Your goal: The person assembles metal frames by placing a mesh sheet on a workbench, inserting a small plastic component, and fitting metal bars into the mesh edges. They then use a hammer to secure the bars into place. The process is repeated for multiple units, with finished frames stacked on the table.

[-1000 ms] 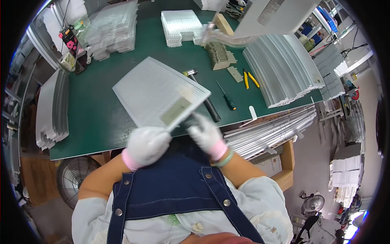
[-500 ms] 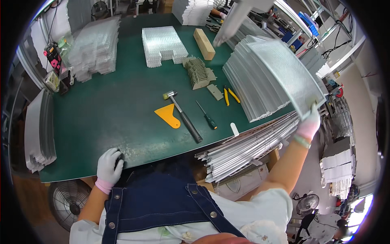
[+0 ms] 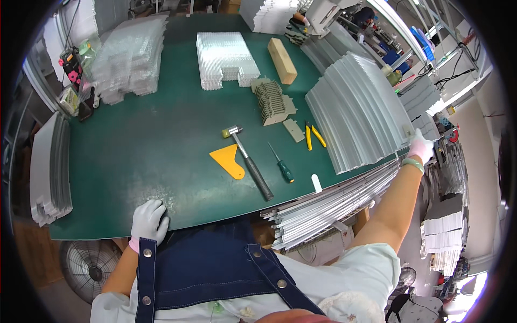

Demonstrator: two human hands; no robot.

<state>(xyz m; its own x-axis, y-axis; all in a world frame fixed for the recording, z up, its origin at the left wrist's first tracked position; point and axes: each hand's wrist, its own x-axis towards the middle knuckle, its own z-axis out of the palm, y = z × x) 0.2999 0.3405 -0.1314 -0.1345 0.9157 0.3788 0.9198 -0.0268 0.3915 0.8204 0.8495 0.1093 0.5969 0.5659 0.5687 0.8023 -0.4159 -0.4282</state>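
Note:
My left hand (image 3: 149, 221), in a white glove with a pink cuff, rests on the near edge of the green table, fingers loosely bent and thumb apart, holding nothing. At the right, my gloved right hand (image 3: 421, 147) is at the near right corner of a tall stack of pale ribbed panels (image 3: 358, 113). Its fingers are closed at the top panel's edge, with their tips partly hidden. Between my hands lie a mallet (image 3: 252, 167) with a black grip, a yellow scraper (image 3: 229, 161), a green-handled screwdriver (image 3: 283, 168) and yellow-handled pliers (image 3: 314, 135).
Clear ribbed sheets (image 3: 223, 59) and a wooden block (image 3: 282, 61) lie farther back, near beige slotted pieces (image 3: 269, 101). More sheets (image 3: 129, 59) stand at the far left, grey panels (image 3: 51, 167) at the left edge. Metal strips (image 3: 323, 204) jut below the table's front edge.
The panel that my right hand held tilted above the stack now lies down on it. My right hand has moved slightly outward with it. My left hand stays on the table edge.

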